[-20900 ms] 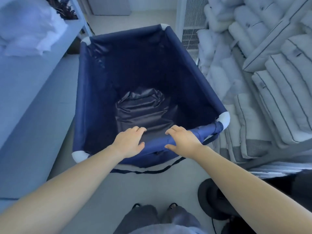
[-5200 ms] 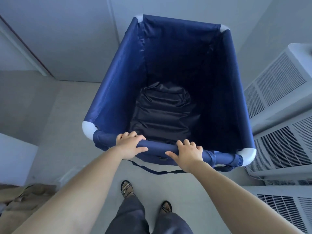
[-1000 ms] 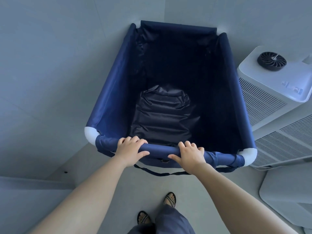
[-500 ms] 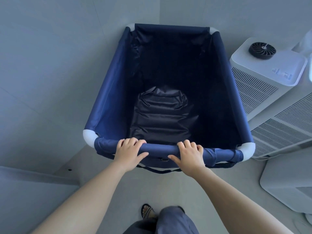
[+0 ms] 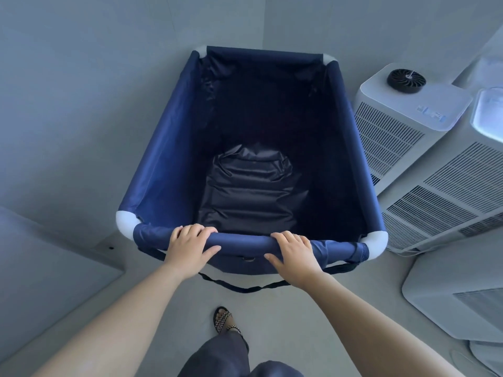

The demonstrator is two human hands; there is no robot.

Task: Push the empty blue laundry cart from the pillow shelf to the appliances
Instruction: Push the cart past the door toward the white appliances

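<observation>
Two plain grey walls, a left wall and a right wall, meet in a corner straight ahead of me. The floor is smooth and pale grey, with a small dark spot beside a low flat grey surface on my left. Along the right stand white appliances: a vented unit with a round black fan grille on top, a larger louvred unit just beside it, and a third unit nearer me. The light is cool, bluish and even.

Dim, cool bluish light fills the scene, brightest at the right edge where the tops of the white appliances glare faintly, while the inside of the cart sinks into deep shadow and the wall lines bow at the wide-angle edges.
</observation>
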